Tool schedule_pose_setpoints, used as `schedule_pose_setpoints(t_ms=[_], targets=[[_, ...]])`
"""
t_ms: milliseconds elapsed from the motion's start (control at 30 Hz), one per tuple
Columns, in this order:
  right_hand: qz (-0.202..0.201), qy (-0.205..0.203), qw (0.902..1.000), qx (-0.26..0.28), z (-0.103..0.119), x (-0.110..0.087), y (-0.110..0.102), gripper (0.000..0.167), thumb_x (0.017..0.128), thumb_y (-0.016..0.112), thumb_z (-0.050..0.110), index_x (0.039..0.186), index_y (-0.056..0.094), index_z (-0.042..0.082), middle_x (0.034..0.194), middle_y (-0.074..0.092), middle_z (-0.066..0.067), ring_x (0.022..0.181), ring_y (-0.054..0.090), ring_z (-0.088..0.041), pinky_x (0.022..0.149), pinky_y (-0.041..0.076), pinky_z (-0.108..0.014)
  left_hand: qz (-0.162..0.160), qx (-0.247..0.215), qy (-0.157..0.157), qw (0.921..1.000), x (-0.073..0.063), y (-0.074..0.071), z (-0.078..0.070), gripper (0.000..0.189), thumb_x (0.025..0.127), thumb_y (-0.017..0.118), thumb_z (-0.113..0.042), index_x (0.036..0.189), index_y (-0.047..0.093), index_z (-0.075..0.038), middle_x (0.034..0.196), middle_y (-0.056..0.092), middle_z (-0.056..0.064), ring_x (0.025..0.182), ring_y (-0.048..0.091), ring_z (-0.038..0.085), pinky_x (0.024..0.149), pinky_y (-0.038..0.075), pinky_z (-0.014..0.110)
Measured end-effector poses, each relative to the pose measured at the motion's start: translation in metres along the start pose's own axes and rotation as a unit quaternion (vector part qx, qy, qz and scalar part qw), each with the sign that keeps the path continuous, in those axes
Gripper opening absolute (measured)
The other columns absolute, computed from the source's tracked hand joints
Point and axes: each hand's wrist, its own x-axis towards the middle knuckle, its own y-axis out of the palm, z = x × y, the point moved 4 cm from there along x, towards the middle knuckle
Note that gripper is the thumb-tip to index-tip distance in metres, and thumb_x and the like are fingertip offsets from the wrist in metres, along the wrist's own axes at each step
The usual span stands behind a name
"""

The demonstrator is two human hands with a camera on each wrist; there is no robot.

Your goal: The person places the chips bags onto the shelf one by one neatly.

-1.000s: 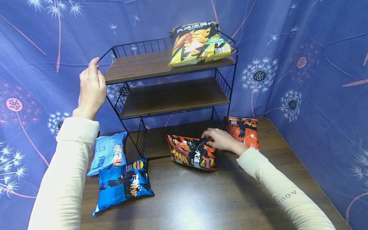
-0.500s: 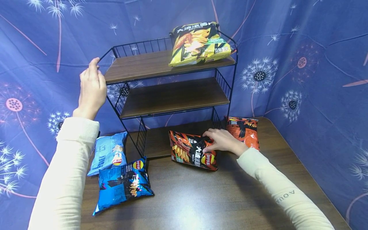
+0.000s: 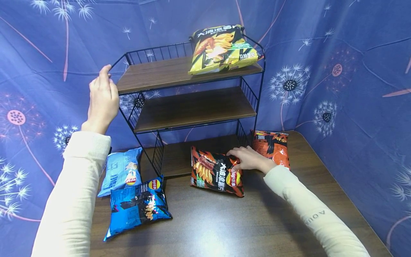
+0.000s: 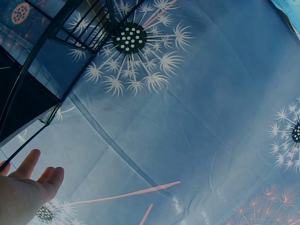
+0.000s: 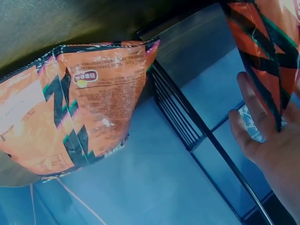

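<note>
My left hand [image 3: 103, 98] rests on the top left side of a black wire rack [image 3: 128, 59] with brown shelf boards. Its fingers look fairly straight in the left wrist view, beside the dark frame. With my right hand [image 3: 249, 159] I pinch the upper right edge of a black and orange bag of chips [image 3: 212, 171]. That bag stands tilted in front of the bottom shelf [image 3: 174, 151], its printed front towards me. In the right wrist view the bag's crimped edge lies between thumb and fingers [image 5: 253, 101].
A yellow chip bag [image 3: 221, 50] leans on the top shelf's right end. On the table [image 3: 205, 221], a light blue bag [image 3: 120, 171] and a darker blue bag [image 3: 138, 203] lie left of the rack. An orange bag [image 3: 273, 148] lies to its right, beyond my right hand.
The black and orange bag has turned its front more towards me and shifted slightly right, while my right hand keeps hold of its edge. My left hand has stayed on the rack.
</note>
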Motion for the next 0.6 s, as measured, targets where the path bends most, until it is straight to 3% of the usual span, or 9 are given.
schedule_pose_setpoints(t_ms=[267, 600], targets=[[0.068, 0.006, 0.9971, 0.034, -0.005, 0.003, 0.015, 0.057, 0.078, 0.068, 0.035, 0.128, 0.052, 0.013, 0.131, 0.052, -0.012, 0.118, 0.046, -0.036, 0.097, 0.024, -0.067, -0.001, 0.002, 0.001, 1.0000, 0.000, 0.000, -0.001, 0.043, 0.097, 0.024, -0.019, 0.138, 0.034, -0.010, 0.125, 0.050, 0.024, 0.122, 0.040, 0.037, 0.108, 0.021, 0.040], [0.071, 0.014, 0.9965, 0.042, -0.008, 0.001, 0.024, 0.051, 0.085, 0.062, 0.031, 0.130, 0.050, 0.011, 0.133, 0.050, -0.013, 0.121, 0.044, -0.038, 0.098, 0.024, -0.067, 0.000, 0.002, -0.001, 1.0000, 0.000, 0.000, -0.001, 0.043, 0.097, 0.023, -0.019, 0.138, 0.033, -0.010, 0.126, 0.050, 0.024, 0.122, 0.040, 0.038, 0.108, 0.021, 0.040]])
